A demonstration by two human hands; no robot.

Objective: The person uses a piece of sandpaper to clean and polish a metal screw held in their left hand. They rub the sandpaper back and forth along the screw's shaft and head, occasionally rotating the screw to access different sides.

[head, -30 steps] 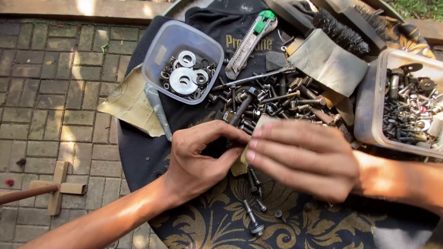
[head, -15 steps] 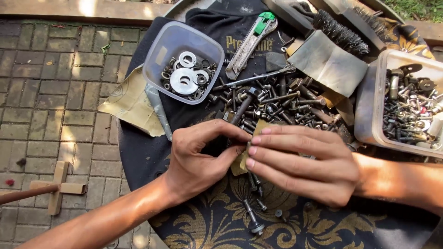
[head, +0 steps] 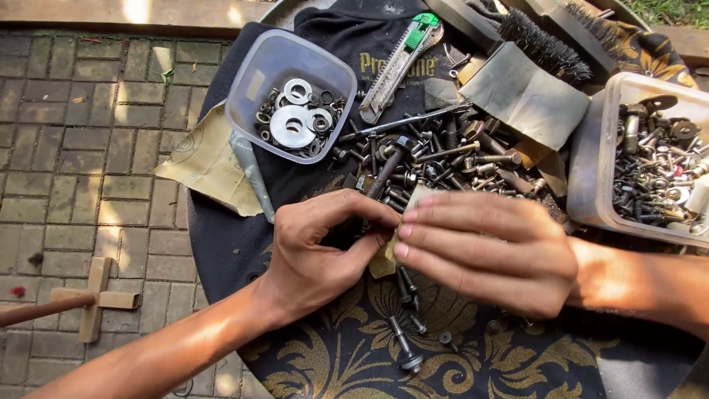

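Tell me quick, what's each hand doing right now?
Left hand: closed, pinching a dark bolt between thumb and fingers.
Right hand: closed, fingers pressing a tan scrap of sandpaper against that bolt.

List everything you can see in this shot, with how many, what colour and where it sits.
bolt: one, dark, pinched by the left hand, its head among the pile
sandpaper piece: one, tan, between the two hands
loose bolts and screws: too many to count, dark and rusty, middle of the table
washer tub: one, clear plastic, holds silver washers, upper left
hardware tub: one, clear plastic, full of mixed fasteners, right edge
utility knife: one, silver with green slider, top centre
wire brush: one, black bristles, top right
black cloth: one, under the tub and knife
wooden cross: one, on the paving, lower left
left hand: grips the bolt
right hand: fingers on the sandpaper
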